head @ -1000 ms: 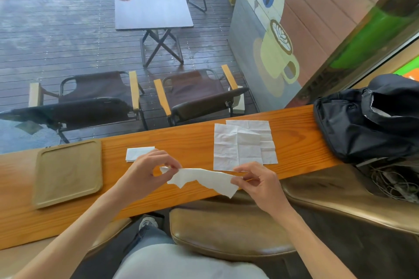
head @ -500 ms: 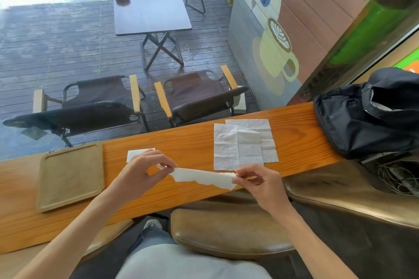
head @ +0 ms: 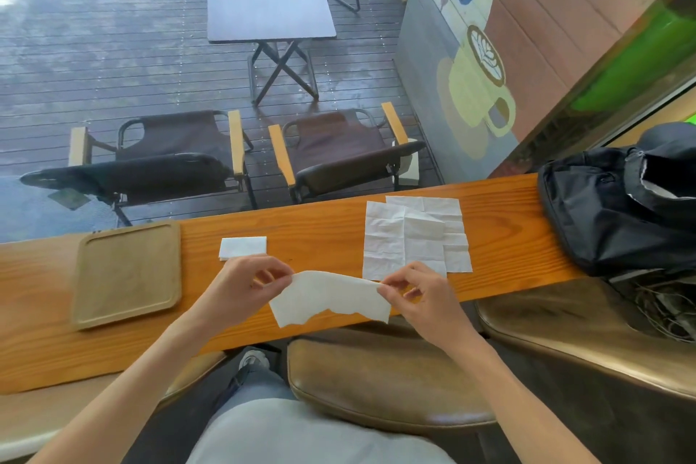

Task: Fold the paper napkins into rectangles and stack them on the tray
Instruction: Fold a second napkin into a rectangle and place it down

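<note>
From the head camera, the left hand (head: 241, 286) pinches the upper left corner of a white paper napkin (head: 331, 299) between thumb and forefinger, the other fingers curled loosely behind, and the right hand (head: 422, 298) pinches the upper right corner the same way, its remaining fingers half bent. The napkin hangs between them over the near edge of the wooden counter (head: 320, 230), its lower edge ragged and uneven. The brown tray (head: 128, 275) lies on the counter to the left with nothing in it. A small folded napkin (head: 243, 247) sits on the counter just right of the tray, partly covered by the left hand's knuckles. A pile of unfolded napkins (head: 414, 234) lies flat behind the right hand; how many sheets it holds is hard to tell. A black bag (head: 617, 207) rests at the counter's right end, cut off by the frame edge.
</note>
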